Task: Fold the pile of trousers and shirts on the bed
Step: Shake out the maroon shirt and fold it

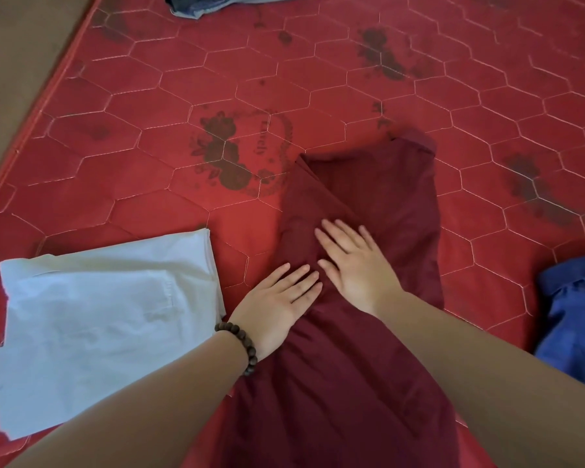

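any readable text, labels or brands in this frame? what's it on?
"Lovely": dark print on the red mattress cover, set sideways inside the flower wreath.
No readable text on the maroon garment, the white garment or the blue garment.

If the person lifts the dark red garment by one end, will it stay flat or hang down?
Probably hang down: the dark red garment looks thin and creased under the left hand and right hand. Its loose folds would likely open.
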`<state>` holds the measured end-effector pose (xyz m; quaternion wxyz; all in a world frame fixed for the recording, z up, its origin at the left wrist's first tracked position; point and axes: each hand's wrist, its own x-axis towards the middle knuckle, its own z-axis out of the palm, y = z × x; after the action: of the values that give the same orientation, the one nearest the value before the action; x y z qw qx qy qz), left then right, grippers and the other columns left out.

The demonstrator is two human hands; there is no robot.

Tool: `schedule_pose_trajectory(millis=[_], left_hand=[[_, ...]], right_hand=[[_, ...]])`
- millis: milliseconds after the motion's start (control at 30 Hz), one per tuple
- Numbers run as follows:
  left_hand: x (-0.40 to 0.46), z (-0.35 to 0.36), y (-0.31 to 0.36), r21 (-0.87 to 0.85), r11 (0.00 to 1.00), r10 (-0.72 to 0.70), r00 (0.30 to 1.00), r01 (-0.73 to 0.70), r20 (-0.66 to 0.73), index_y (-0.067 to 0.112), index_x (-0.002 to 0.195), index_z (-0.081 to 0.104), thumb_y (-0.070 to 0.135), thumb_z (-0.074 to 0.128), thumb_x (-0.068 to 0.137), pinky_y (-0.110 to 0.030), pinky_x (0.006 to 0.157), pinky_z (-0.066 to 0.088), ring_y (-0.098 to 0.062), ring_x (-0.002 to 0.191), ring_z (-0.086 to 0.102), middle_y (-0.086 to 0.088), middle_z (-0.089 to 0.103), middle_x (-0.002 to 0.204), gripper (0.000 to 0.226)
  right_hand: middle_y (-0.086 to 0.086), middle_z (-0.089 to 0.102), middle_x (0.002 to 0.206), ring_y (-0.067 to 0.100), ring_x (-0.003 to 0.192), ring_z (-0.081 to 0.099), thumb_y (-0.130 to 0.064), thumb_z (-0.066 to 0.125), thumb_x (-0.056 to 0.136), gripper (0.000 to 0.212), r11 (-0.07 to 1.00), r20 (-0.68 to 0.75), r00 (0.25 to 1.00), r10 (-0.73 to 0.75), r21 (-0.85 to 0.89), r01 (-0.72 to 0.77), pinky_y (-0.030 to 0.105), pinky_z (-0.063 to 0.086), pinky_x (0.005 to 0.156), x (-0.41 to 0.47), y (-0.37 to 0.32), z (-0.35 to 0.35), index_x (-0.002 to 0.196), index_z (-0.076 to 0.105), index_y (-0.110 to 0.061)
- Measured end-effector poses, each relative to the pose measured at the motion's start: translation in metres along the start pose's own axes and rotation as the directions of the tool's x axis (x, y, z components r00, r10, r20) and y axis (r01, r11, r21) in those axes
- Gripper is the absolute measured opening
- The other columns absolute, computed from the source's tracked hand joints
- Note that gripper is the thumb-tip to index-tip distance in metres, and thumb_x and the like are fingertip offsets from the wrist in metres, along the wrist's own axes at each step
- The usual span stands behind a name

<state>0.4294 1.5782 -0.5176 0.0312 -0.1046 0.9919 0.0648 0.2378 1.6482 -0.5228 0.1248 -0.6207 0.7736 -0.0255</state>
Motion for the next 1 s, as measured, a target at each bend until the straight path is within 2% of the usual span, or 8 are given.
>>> schedule_pose_trajectory(millis=[67, 167, 267, 367, 467, 700, 867, 1000], left_hand=[[-0.003, 0.001, 0.002, -0.013, 1.000, -0.004, 1.000, 0.004, 0.030, 0.013, 0.146, 0.036, 0.016, 0.056, 0.089, -0.039, 0.117, 0.013, -0.019, 0.144, 0.025, -0.003, 0.034, 0.153, 0.060], [-0.010, -0.002, 0.009, -0.014, 0.998, -0.063, 0.996, 0.064, 0.063, 0.010, 0.151, 0.023, 0.032, 0.034, 0.098, -0.044, 0.120, 0.009, -0.021, 0.148, 0.009, -0.007, 0.017, 0.159, 0.058], [-0.016, -0.011, 0.027, -0.051, 0.991, -0.123, 0.992, 0.122, -0.009, 0.001, 0.145, 0.032, 0.029, 0.035, 0.095, -0.043, 0.120, 0.015, -0.025, 0.146, 0.017, -0.016, 0.025, 0.155, 0.058], [-0.033, -0.005, 0.058, -0.095, 0.993, -0.069, 0.997, 0.071, 0.016, -0.002, 0.142, 0.036, 0.027, 0.035, 0.095, -0.040, 0.119, 0.017, -0.026, 0.144, 0.024, -0.019, 0.030, 0.153, 0.056], [-0.061, 0.011, 0.066, -0.051, 0.996, -0.064, 0.985, 0.073, 0.158, 0.004, 0.150, 0.005, 0.042, 0.022, 0.099, -0.037, 0.120, 0.001, -0.022, 0.148, -0.002, -0.013, 0.003, 0.160, 0.066], [-0.093, 0.017, 0.063, 0.021, 0.944, -0.328, 0.932, 0.329, 0.155, -0.001, 0.146, -0.008, 0.044, 0.012, 0.099, -0.040, 0.121, -0.002, -0.026, 0.148, -0.005, -0.018, -0.006, 0.159, 0.068], [-0.113, 0.023, 0.119, -0.074, 0.981, -0.167, 0.976, 0.178, 0.138, -0.001, 0.147, 0.022, 0.039, 0.029, 0.095, -0.040, 0.120, 0.010, -0.026, 0.147, 0.011, -0.018, 0.017, 0.157, 0.066], [-0.153, 0.036, 0.120, -0.046, 0.974, -0.214, 0.964, 0.224, 0.160, 0.005, 0.150, 0.019, 0.048, 0.028, 0.095, -0.041, 0.120, 0.012, -0.022, 0.148, 0.008, -0.012, 0.014, 0.159, 0.070]], right_hand=[[-0.003, 0.009, 0.162, 0.018, 0.149, 0.003, -0.047, 0.025, 0.101, 0.059, 0.980, 0.012, 0.983, 0.185, -0.081, -0.183, 0.046, 0.002, 0.121, -0.003, 0.009, 0.004, 0.154, 0.016, -0.022], [0.003, 0.009, 0.162, 0.021, 0.150, 0.002, -0.043, 0.024, 0.102, 0.059, 0.938, -0.108, 0.938, 0.329, -0.079, -0.338, 0.049, 0.002, 0.121, -0.016, 0.004, 0.003, 0.153, 0.017, -0.014], [0.005, 0.019, 0.160, 0.020, 0.149, 0.009, -0.035, 0.028, 0.102, 0.055, 0.965, -0.195, 0.946, 0.259, 0.026, -0.259, 0.048, 0.007, 0.121, -0.044, -0.029, 0.008, 0.151, 0.025, -0.010], [0.002, 0.015, 0.161, 0.017, 0.149, 0.006, -0.028, 0.028, 0.097, 0.058, 0.974, -0.109, 0.970, 0.218, 0.091, -0.208, 0.049, 0.011, 0.121, -0.089, -0.065, 0.028, 0.151, 0.023, -0.010], [0.000, 0.015, 0.161, 0.015, 0.149, 0.006, -0.036, 0.024, 0.099, 0.058, 0.962, -0.035, 0.963, 0.269, 0.057, -0.267, 0.047, 0.010, 0.120, -0.134, -0.079, 0.048, 0.152, 0.021, -0.013], [0.005, 0.013, 0.161, 0.019, 0.149, 0.006, -0.049, 0.011, 0.097, 0.068, 0.772, -0.084, 0.770, 0.632, -0.016, -0.635, 0.048, 0.004, 0.121, -0.193, -0.064, 0.052, 0.152, 0.016, -0.009], [0.004, 0.017, 0.160, 0.017, 0.149, 0.008, -0.036, 0.022, 0.101, 0.056, 0.942, -0.043, 0.941, 0.336, 0.014, -0.336, 0.047, 0.007, 0.119, -0.211, -0.123, 0.065, 0.152, 0.021, -0.011], [0.000, 0.013, 0.161, 0.015, 0.149, 0.005, -0.044, 0.021, 0.100, 0.060, 0.926, -0.027, 0.926, 0.378, -0.007, -0.378, 0.047, 0.008, 0.119, -0.247, -0.126, 0.080, 0.153, 0.017, -0.014]])
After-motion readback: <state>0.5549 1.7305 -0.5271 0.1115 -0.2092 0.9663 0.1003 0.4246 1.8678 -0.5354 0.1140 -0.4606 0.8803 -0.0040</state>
